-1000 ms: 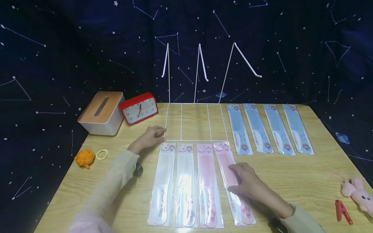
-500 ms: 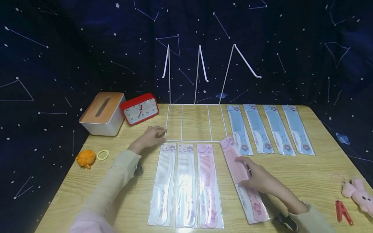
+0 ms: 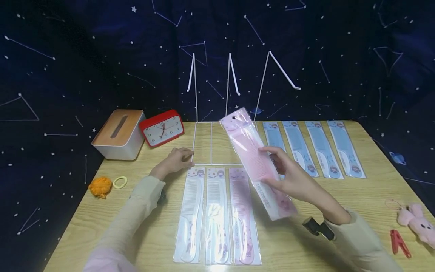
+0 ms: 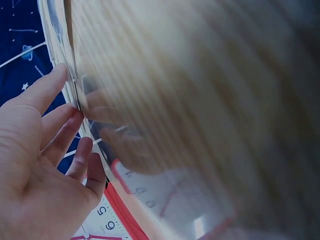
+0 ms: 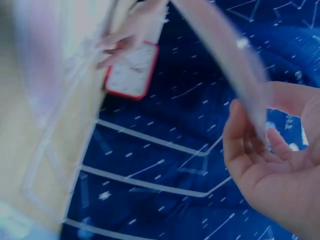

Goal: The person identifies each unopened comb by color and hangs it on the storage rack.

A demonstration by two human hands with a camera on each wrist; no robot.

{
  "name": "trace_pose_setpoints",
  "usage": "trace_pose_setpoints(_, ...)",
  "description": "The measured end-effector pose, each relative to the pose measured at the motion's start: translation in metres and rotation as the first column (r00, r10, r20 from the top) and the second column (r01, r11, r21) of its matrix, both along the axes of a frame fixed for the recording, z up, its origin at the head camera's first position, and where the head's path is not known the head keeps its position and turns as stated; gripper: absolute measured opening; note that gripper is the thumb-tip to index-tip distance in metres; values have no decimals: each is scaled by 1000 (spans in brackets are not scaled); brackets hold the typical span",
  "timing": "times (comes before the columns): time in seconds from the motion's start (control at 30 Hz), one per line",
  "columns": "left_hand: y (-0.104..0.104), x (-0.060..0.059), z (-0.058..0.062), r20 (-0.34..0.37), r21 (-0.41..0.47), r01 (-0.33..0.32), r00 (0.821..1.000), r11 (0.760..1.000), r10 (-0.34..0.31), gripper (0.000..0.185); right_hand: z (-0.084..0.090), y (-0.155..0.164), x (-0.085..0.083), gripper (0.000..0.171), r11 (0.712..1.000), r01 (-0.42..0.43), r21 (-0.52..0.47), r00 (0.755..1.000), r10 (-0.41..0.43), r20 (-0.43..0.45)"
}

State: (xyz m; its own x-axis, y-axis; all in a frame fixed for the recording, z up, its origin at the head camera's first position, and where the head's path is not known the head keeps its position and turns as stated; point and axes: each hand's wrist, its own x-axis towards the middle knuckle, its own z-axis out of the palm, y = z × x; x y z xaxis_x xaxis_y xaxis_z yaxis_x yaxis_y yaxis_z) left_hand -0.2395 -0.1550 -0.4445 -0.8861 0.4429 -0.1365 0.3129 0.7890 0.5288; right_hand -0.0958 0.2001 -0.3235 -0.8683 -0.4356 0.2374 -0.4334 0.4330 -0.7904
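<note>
My right hand [image 3: 293, 175] grips a pink comb [image 3: 249, 147] in a clear, flat package by its edges. It is raised off the table and tilted, its holed top end overlapping the right part of a white wire rack [image 3: 211, 145]. In the right wrist view the package [image 5: 232, 55] is blurred between thumb and fingers. At the rack's front left corner, my left hand [image 3: 174, 162] pinches the base wire; the left wrist view shows the fingertips [image 4: 75, 117] at that edge. Three long prongs stand up at the rack's back, bare.
In front of the rack lie two white packaged combs [image 3: 216, 200] and another pink one [image 3: 242, 204]. Several blue packaged combs [image 3: 321, 151] line the right. A tissue box [image 3: 117, 132], red clock [image 3: 162, 128], orange yarn ball [image 3: 100, 187], red clip [image 3: 399, 243] and pink plush [image 3: 418, 224] sit around.
My right hand has lifted the rightmost pink comb off the table, first sliding it right, then up and leftward over the rack. The left hand has stayed at the rack's corner.
</note>
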Motion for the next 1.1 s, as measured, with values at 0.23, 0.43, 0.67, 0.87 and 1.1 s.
trace_pose_setpoints(0.23,-1,1,1,-2,10,-7,1000,1000,7,54,34,-43,-28,66,999,-36,-28,998,34,-55)
trace_pose_setpoints(0.43,-1,3,0,-53,19,35,998,999,-34,53,41,-70,-49,67,995,-99,-33,985,94,-146)
trace_pose_setpoints(0.67,0,2,-2,-51,2,36,998,999,-36,53,34,-78,-59,67,995,-94,-43,990,89,-112)
trace_pose_setpoints(0.87,1,3,-1,-44,-3,29,999,1000,-29,53,22,-86,-81,68,994,-76,-81,996,73,-40)
trace_pose_setpoints(1.1,0,3,-1,-55,4,34,998,999,-33,53,10,-101,-116,67,992,-55,-114,998,50,-45)
